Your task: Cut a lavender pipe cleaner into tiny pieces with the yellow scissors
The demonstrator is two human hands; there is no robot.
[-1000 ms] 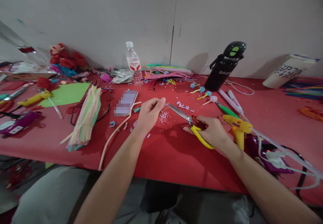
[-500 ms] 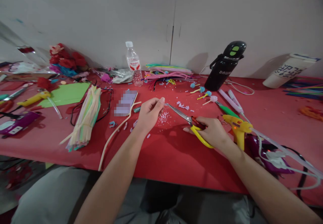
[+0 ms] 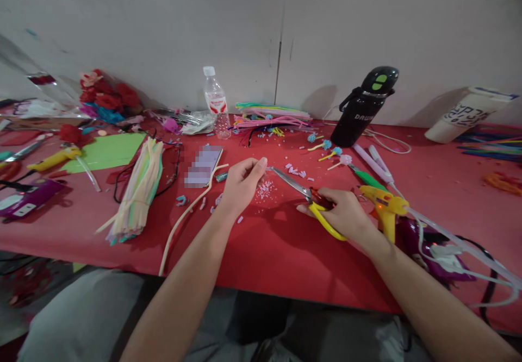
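My right hand (image 3: 340, 212) is wrapped round the handles of a pair of scissors (image 3: 297, 186) with one yellow and one red loop. The blades point left toward my left hand (image 3: 247, 180), which is closed in a pinch. At its fingertips a tiny pale piece shows, too small to name, close to the scissor tips. Below the tips lies a scatter of fine pale crumbs (image 3: 265, 189) on the red table (image 3: 277, 264). Short pink-lilac cut bits (image 3: 296, 172) lie just behind the blades.
A yellow glue gun (image 3: 383, 204) stands beside my right wrist, its cord trailing right. At the back are a black flask (image 3: 362, 106) and a plastic bottle (image 3: 217, 104). A bundle of pale fuzzy stems (image 3: 138, 193) and a phone (image 3: 203, 166) lie to the left.
Both hands stay almost in place. The scissors have shifted very slightly to the right, with their blades nearly as before.
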